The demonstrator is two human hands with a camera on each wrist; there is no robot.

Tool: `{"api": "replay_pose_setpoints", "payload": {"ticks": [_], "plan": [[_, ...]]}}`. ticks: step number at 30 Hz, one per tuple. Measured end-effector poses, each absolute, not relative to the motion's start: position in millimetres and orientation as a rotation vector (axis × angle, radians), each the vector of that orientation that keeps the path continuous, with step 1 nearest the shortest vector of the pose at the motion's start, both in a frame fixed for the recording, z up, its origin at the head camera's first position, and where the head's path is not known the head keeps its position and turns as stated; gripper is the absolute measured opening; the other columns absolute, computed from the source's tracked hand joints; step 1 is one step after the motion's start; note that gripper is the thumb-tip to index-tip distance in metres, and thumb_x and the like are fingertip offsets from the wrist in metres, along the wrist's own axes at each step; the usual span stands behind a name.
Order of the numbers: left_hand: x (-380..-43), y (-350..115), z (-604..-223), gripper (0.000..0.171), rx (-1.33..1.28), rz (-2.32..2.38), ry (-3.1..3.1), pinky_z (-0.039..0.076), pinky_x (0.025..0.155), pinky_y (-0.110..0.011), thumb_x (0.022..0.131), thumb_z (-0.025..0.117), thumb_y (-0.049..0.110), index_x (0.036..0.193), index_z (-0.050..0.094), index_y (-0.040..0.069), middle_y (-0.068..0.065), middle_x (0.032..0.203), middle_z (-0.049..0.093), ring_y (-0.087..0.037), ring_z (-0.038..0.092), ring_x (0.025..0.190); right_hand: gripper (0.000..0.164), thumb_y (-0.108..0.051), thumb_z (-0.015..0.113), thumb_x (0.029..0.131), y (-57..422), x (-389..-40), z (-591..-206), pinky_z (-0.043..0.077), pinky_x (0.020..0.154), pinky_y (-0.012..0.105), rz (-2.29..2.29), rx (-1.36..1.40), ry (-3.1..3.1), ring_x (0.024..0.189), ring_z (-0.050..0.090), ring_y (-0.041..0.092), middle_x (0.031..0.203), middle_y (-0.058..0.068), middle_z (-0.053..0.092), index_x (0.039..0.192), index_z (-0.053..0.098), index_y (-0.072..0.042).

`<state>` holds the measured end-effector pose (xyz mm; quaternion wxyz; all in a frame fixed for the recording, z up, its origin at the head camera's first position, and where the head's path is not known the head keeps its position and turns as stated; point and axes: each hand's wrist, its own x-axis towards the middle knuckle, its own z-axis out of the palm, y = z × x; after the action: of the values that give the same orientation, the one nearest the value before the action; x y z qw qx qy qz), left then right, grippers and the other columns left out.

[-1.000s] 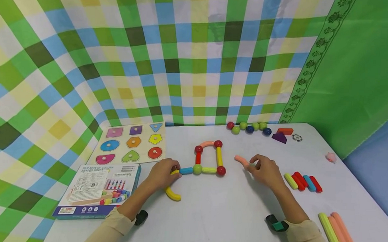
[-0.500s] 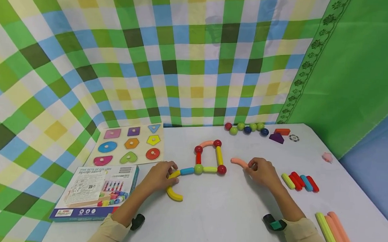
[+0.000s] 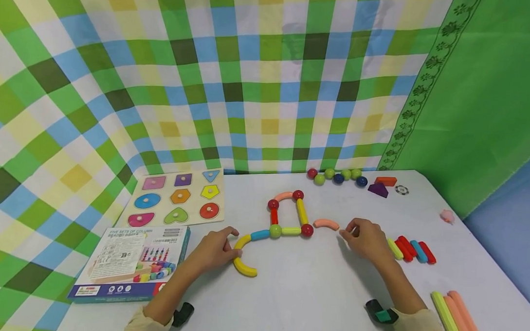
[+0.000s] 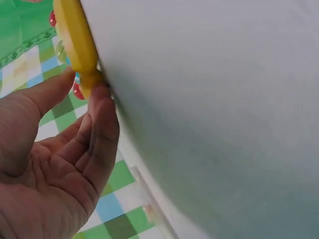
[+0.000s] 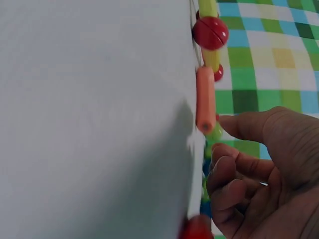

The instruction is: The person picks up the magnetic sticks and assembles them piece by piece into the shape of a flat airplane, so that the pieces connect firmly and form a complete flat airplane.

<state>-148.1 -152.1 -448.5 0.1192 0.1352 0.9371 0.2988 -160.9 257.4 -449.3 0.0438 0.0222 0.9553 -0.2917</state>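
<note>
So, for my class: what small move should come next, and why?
Probably the right hand should nudge the pink curved piece toward the red ball beside it: contact there looks uncertain, and that hand is near the piece's other end, not gripping it.

Plain yellow curved rods (image 3: 245, 268); salmon-pink curved rod (image 3: 326, 223); blue straight rod (image 3: 260, 235); glossy red balls (image 3: 307, 230); light-green ball (image 3: 275, 230); white tabletop (image 3: 300, 293); cloth backdrop (image 3: 267, 87) checked green, blue, yellow, white; green cloth panel (image 3: 482, 95), dark leafy border (image 3: 409, 113).
</note>
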Motion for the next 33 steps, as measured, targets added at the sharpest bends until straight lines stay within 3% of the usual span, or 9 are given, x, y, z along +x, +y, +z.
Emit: {"api": "replay_pose_setpoints", "payload": {"ticks": [11, 22, 33], "plan": [[-137, -144, -441, 0.026, 0.818, 0.697, 2.654, 0.042, 0.067, -0.024, 0.077, 0.078, 0.034, 0.1, 0.069, 0.025, 0.009, 0.076, 0.053, -0.008, 0.048, 0.074, 0.03, -0.031, 0.066, 0.088, 318, -132, -436, 0.042, 0.052, 0.031, -0.84, 0.216, 2.974, 0.067, 0.05, 0.022, 0.077, 0.006, 0.058, 0.098, 0.061, -0.003], [-138, -142, -439, 0.02, 0.818, 0.638, 2.602, 0.042, 0.073, -0.026, 0.078, 0.079, 0.031, 0.095, 0.07, 0.028, 0.013, 0.079, 0.054, -0.007, 0.048, 0.078, 0.043, -0.044, 0.071, 0.081, 317, -115, -444, 0.041, 0.055, 0.031, -0.743, 0.167, 2.928, 0.067, 0.05, 0.019, 0.076, 0.003, 0.058, 0.097, 0.064, -0.005], [-138, -141, -442, 0.02, 0.808, 0.647, 2.594, 0.042, 0.071, -0.025, 0.078, 0.079, 0.03, 0.095, 0.07, 0.028, 0.012, 0.076, 0.053, -0.007, 0.048, 0.078, 0.036, -0.035, 0.075, 0.08, 303, -118, -445, 0.043, 0.055, 0.03, -0.73, 0.118, 2.912, 0.066, 0.05, 0.019, 0.075, 0.002, 0.057, 0.098, 0.065, -0.005]]}}
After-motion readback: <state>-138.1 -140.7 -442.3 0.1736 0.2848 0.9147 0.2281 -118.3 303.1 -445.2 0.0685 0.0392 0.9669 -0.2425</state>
